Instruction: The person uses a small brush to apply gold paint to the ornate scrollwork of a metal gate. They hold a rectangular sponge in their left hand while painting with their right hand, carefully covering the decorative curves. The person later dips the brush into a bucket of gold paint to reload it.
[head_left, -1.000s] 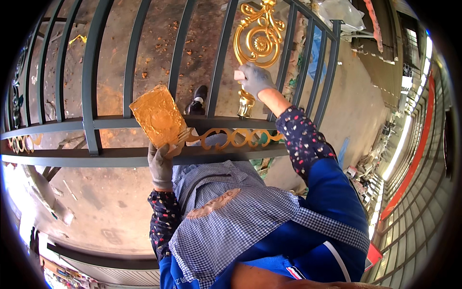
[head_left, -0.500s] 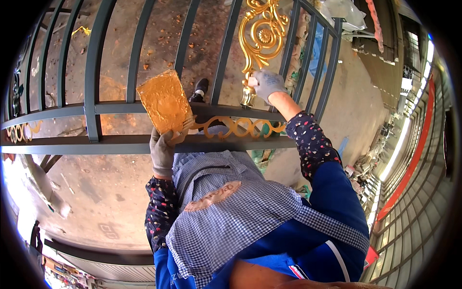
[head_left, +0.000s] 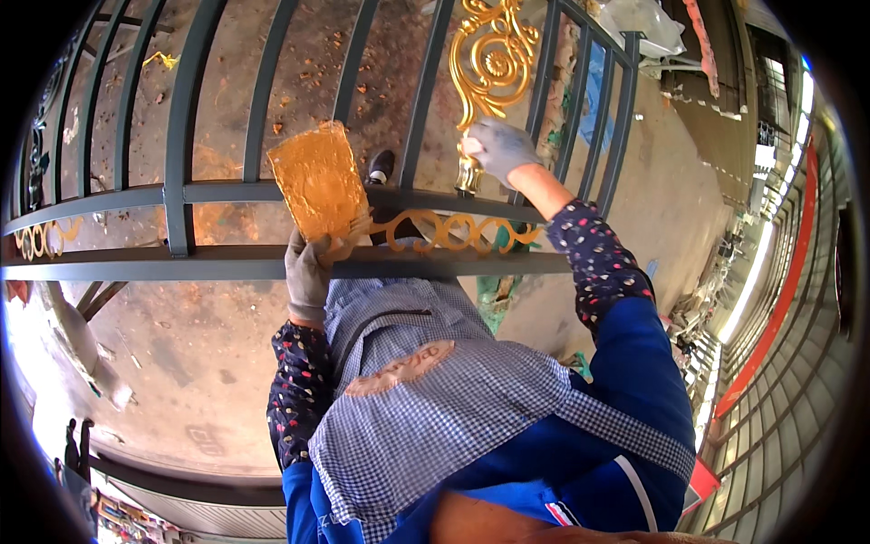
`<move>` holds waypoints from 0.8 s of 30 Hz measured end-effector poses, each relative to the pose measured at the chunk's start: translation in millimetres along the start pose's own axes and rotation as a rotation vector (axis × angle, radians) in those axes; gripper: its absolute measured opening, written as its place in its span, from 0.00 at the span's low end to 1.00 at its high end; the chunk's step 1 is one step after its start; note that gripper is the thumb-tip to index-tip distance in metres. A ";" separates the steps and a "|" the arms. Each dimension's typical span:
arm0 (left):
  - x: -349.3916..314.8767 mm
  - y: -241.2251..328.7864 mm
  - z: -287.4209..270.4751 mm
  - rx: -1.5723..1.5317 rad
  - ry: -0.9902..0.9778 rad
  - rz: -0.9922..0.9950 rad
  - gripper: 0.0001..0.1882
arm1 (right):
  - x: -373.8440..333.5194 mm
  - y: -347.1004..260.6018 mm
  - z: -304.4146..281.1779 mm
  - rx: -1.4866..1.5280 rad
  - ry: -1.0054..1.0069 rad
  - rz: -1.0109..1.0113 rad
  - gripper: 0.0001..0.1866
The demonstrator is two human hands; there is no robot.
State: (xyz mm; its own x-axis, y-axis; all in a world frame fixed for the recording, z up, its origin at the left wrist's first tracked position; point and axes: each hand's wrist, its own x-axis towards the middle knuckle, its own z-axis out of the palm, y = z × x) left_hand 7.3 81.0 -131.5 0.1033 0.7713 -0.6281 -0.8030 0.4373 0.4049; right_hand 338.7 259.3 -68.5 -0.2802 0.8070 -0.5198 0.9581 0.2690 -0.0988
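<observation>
My left hand, in a grey glove, grips the near edge of a flat rectangular slab-like palette thickly coated with gold paint. It is held over the dark grey metal railing. My right hand, also gloved, is closed beside the gold fitting at the foot of a gold scroll ornament. Whatever its fingers pinch is too small to make out. Between the two lower rails runs a gold ring-and-scroll strip, partly behind the palette.
Another gold scroll piece sits between the rails at far left. Brown scraps lie on the stained floor beyond the bars. A clear plastic bag is at the upper right, and clutter lines the right side.
The palette has turned a little more upright in my left hand. My right hand remains by the gold fitting with a slight shift. The whole view has moved slightly.
</observation>
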 end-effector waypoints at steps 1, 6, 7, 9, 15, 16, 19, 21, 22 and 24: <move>-2.9 -2.8 -1.5 0.002 0.001 0.002 0.22 | 2.9 -16.0 -3.6 -0.011 -0.097 -0.002 0.12; 2.3 -2.4 -1.0 0.035 -0.050 0.014 0.22 | 8.2 -21.2 32.9 -0.164 -0.097 0.001 0.11; 2.0 -1.3 -1.9 0.044 -0.045 0.011 0.21 | 6.0 -14.2 36.7 -0.174 -0.065 0.038 0.09; 2.5 -0.5 -4.1 0.058 -0.061 0.007 0.21 | -2.1 -13.2 14.0 -0.126 -0.075 0.075 0.10; 3.9 -5.6 -1.4 0.057 -0.075 0.038 0.20 | -26.6 -14.3 47.4 0.068 0.078 0.023 0.13; 3.5 -5.4 0.9 0.042 -0.073 0.056 0.19 | -31.6 -8.3 59.1 0.049 0.072 0.046 0.13; 1.5 -4.5 4.7 0.030 -0.036 0.090 0.20 | -52.2 3.1 62.6 -0.013 0.062 0.050 0.15; 2.2 -7.2 2.8 0.013 -0.002 0.111 0.19 | -57.8 7.4 48.4 -0.046 0.041 0.118 0.14; 2.5 -9.4 -0.1 0.003 0.016 0.123 0.19 | -56.5 5.3 43.1 -0.004 0.059 0.113 0.14; 1.7 -11.2 -2.3 0.039 0.026 0.134 0.19 | -51.3 -6.1 34.4 0.088 0.098 0.107 0.13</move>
State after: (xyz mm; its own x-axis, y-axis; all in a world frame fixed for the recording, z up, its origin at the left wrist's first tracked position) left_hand 15.1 76.3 -138.7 -0.0191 0.8122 -0.5830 -0.7849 0.3490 0.5119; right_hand 349.4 198.2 -70.4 -0.1769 0.8769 -0.4469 0.9831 0.1352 -0.1237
